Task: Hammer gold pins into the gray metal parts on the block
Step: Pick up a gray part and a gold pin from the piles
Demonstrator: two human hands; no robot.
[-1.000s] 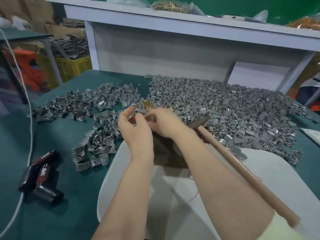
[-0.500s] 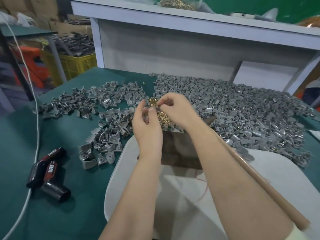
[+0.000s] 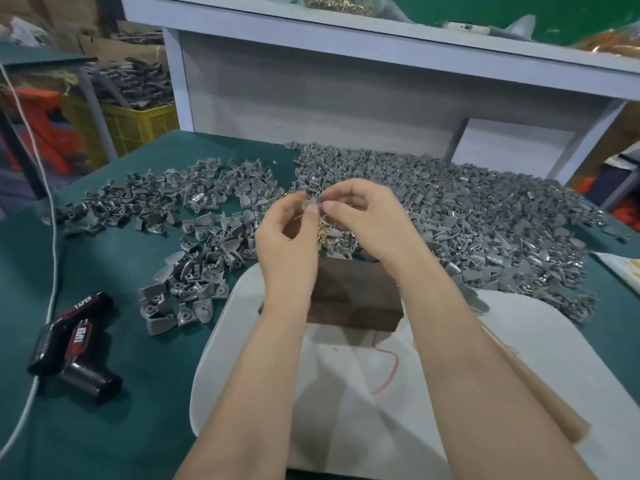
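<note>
Hands have eased slightly apart above the block (image 3: 353, 296), left hand (image 3: 287, 237) and right hand (image 3: 367, 216) fingers (image 3: 341, 197) pinching 1 gray part (image 3: 313, 202).

The word "TAPER" stands twice in white letters on the black-and-red tool (image 3: 74, 344) at eight o'clock; nothing else is legible.

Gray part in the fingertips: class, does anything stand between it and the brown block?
Nothing visible does. The left hand and right hand pinch the gray part above the gold pins, just behind the block, whose visible top is bare.
</note>
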